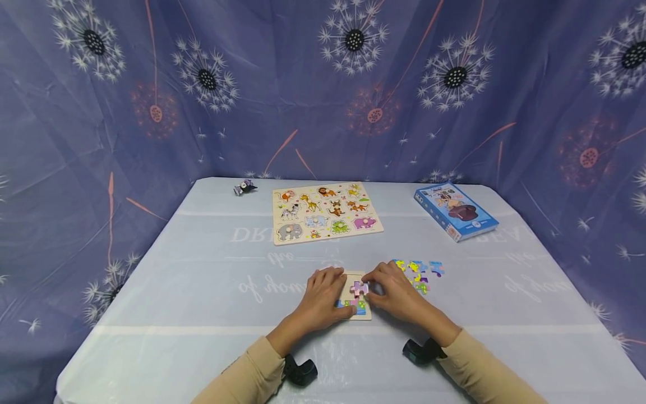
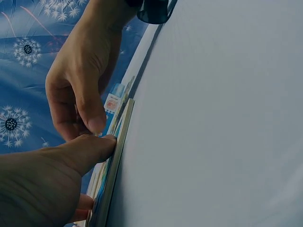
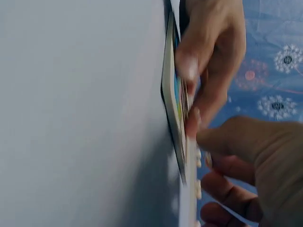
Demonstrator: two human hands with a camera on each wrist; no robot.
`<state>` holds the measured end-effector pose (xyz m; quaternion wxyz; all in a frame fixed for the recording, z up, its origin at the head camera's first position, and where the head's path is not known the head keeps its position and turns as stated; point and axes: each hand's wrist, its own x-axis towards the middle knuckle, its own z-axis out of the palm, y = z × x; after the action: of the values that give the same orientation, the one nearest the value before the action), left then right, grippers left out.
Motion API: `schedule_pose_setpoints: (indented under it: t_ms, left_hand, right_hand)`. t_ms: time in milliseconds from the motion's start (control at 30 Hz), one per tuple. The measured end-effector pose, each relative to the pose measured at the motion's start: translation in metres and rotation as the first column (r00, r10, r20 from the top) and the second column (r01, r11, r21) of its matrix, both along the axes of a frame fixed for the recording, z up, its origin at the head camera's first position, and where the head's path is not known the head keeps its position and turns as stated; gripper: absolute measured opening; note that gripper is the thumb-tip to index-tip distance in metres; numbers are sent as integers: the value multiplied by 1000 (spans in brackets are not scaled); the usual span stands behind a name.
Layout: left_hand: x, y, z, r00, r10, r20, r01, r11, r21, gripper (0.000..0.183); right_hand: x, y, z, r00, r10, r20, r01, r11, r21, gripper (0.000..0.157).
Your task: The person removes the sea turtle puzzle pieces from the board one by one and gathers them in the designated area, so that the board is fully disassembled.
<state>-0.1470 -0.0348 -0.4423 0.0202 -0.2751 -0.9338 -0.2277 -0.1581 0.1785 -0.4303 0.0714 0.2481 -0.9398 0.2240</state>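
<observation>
Pale blue cloth with faint white lettering covers a bench in the head view, before a violet-blue curtain patterned with white and coral dandelions. Near the middle lies a small wooden puzzle tray, partly filled along its near side with colourful pieces. The person's left hand holds it, thumb over the near part and fingers at the far left corner. The right hand is narrow, pinching the right side of a lilac puzzle piece over the tray. Just beyond the right hand lie loose puzzle pieces, yellow, blue, purple and green. Farther back are a wooden animal board, a blue box to its right and a small dark toy to its left. Beige sleeves cover the forearms. From the left wrist, the tray appears edge-on, the left thumb against it and the right hand's fingertips pointing down just above that thumb. From the right wrist, a blurred view shows the left thumb on the tray and the right hand's thumb and forefinger close together; the piece cannot be made out there.
</observation>
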Motion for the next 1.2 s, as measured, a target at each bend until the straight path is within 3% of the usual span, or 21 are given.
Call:
schedule_pose_setpoints:
  t_ms: [333,667,800,1200]
  left_hand:
    - [0,0,1,1000,4,5,-4,1000,-1,71]
    - [0,0,0,1000,3,5,-3,1000,-5,72]
    - [1,0,1,1000,1,9,-1,1000,1,72]
    - [0,1,1,1000,3,18,-4,1000,6,72]
  right_hand:
    - [-2,70,13,992,-123,17,123,992,-4,29]
    - [2,138,12,970,-228,86,224,973,52,30]
    - [1,150,8,961,-245,127,239,969,62,30]
    - [1,163,1,966,-206,155,202,979,40,30]
